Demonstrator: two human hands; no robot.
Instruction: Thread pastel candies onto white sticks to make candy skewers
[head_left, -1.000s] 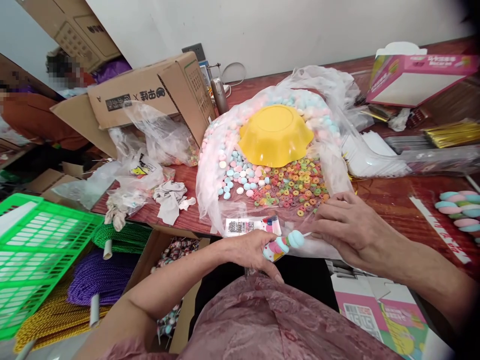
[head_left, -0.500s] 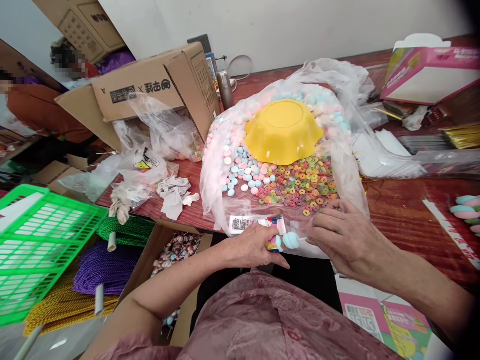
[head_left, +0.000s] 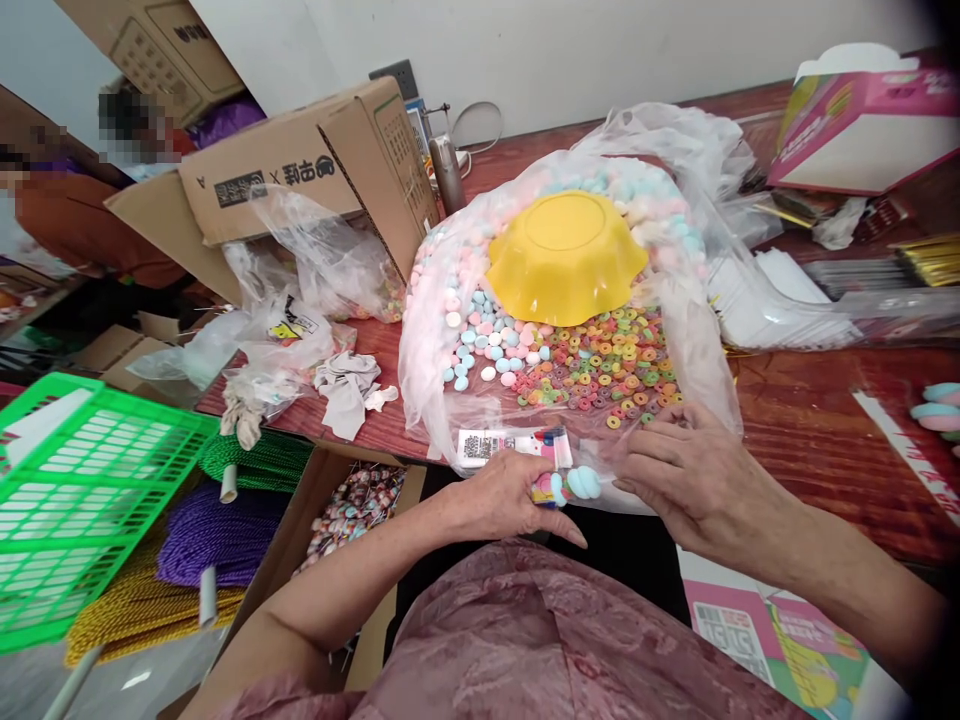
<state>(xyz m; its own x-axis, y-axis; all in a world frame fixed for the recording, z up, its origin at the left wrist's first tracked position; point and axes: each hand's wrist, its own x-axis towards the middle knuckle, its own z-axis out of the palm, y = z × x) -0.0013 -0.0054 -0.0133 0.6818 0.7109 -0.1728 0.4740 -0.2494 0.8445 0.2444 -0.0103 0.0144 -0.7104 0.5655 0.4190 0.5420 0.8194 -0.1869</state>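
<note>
Both hands met at the table's near edge: the left hand point(head_left: 504, 497) pinched a pastel marshmallow skewer point(head_left: 568, 487), while the right hand point(head_left: 690, 478), fingers loosely spread, touched its tip. Behind lay a candy-filled plastic bag point(head_left: 679, 330) with an upturned yellow bowl point(head_left: 566, 255) on the reddish wooden table point(head_left: 817, 420).

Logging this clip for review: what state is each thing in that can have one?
Left hand: closed on the marshmallow stick.
Right hand: open, fingertips by the stick.
Yellow bowl: upside down on candies.
Candy bag: open.
Cardboard box: on its side, flaps open.
</note>
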